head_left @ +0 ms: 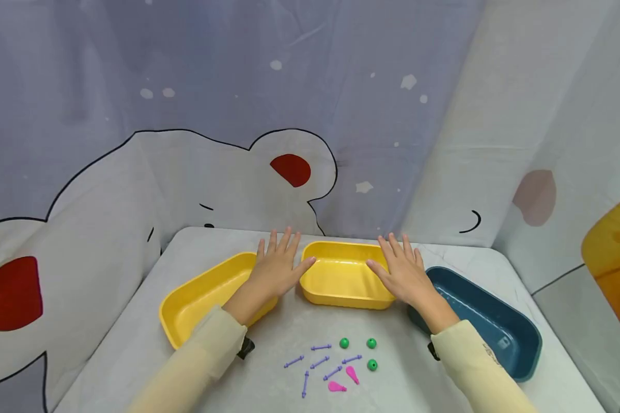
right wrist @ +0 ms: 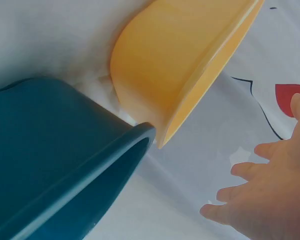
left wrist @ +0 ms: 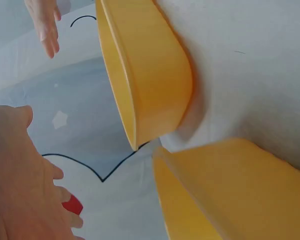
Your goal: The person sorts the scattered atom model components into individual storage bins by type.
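Observation:
My left hand [head_left: 277, 268] hovers with spread fingers between the left yellow tray [head_left: 186, 298] and the middle yellow tray [head_left: 341, 299], holding nothing. Over the gap between the middle tray and the dark blue tray [head_left: 516, 344] is my right hand [head_left: 404, 271], its fingers also spread and nothing in it. Nearer me on the table lie several purple sticks with knobbed ends [head_left: 320, 362], three green beads [head_left: 372, 365] and two pink teardrop-shaped pieces [head_left: 337, 386]. Both wrist views show the hands raised beside the tray rims.
A white cloth covers the table [head_left: 134, 350]. Behind it hangs a printed curtain [head_left: 227, 189] with bear outlines. At the far right is a yellow and orange shape [head_left: 617, 258]. The three trays stand in an arc around the small pieces.

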Tool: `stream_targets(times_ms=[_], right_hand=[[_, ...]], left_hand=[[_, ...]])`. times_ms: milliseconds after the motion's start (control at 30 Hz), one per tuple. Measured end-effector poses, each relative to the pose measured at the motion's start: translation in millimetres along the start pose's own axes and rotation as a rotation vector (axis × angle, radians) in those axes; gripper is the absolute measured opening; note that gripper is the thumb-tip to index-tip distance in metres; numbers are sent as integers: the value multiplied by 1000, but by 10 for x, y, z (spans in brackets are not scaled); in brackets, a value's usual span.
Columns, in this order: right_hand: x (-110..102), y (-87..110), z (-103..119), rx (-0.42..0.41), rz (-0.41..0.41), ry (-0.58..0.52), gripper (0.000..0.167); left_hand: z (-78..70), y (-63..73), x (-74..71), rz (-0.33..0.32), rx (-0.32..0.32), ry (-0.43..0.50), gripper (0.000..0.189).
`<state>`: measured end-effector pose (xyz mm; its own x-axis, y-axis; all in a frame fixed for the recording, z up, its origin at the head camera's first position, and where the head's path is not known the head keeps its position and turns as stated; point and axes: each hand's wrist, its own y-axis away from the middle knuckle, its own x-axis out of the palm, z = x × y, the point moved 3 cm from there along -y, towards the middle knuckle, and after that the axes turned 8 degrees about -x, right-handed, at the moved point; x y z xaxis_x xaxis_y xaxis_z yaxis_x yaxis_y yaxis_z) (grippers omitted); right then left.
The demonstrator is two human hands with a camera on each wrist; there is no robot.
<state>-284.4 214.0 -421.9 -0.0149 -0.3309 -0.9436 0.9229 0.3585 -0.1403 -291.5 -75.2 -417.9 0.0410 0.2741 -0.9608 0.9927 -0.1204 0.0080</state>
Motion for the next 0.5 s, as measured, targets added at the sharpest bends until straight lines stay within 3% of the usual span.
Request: stream_targets(times_ms=[500], right_hand=[[14,399,45,-45,-44,-58,76]], left_hand=[[529,425,-126,-39,-15,7,86]])
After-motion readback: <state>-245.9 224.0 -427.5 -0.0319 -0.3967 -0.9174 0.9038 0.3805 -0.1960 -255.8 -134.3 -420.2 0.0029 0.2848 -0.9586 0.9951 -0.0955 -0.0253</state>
